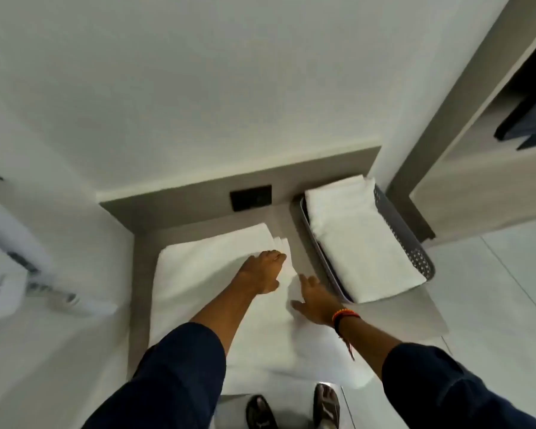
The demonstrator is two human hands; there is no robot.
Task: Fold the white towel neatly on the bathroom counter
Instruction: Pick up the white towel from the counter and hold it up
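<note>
A white towel (205, 283) lies spread over the grey counter (140, 274), its near end hanging past the front edge. Layered edges show at its far right corner. My left hand (262, 270) lies palm down on the towel near that corner, fingers pointing to the layered edges. Just to its right, my right hand (314, 300) rests flat on the towel's right edge with thumb and fingers spread. Neither hand visibly pinches the cloth.
A grey perforated basket (421, 261) with a folded white towel (359, 243) stands on the counter at the right. A black socket plate (250, 197) sits on the back ledge. A white phone (10, 274) lies at left. Shelving (477, 168) rises at right; my shoes (294, 410) show below.
</note>
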